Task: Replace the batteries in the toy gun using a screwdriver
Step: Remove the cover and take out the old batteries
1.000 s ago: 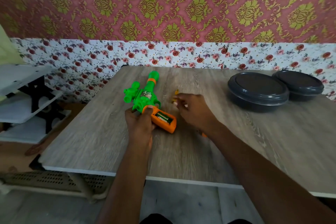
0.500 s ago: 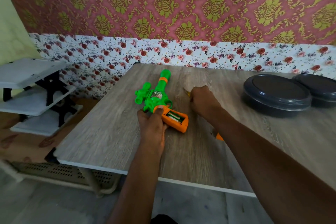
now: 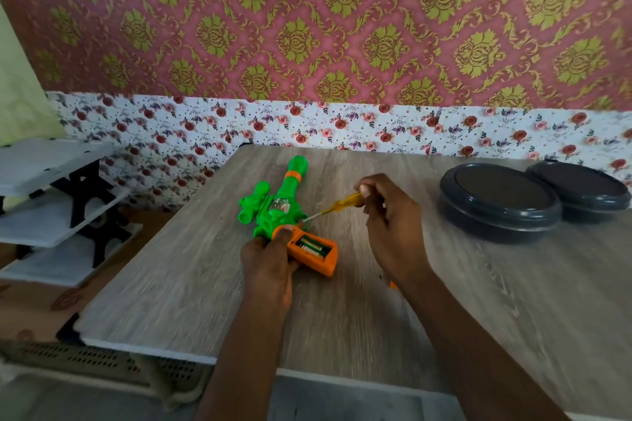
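The toy gun (image 3: pixel 273 212) lies on the wooden table (image 3: pixel 513 284), its orange handle open with batteries (image 3: pixel 312 245) visible inside. The left hand (image 3: pixel 270 260) grips the handle. The right hand (image 3: pixel 390 225) pinches a yellow screwdriver (image 3: pixel 342 204), its tip by the trigger guard. Two dark lidded containers (image 3: pixel 499 198) stand well apart.

- No word, brand, number or sign can be read anywhere in the view.
- The toy gun (image 3: pixel 273 215) has a small sticker (image 3: pixel 279 206) on its green body, but the print is too blurred to make out.
- The batteries (image 3: pixel 312 246) in the open orange grip show pale markings that are too small and soft to read.
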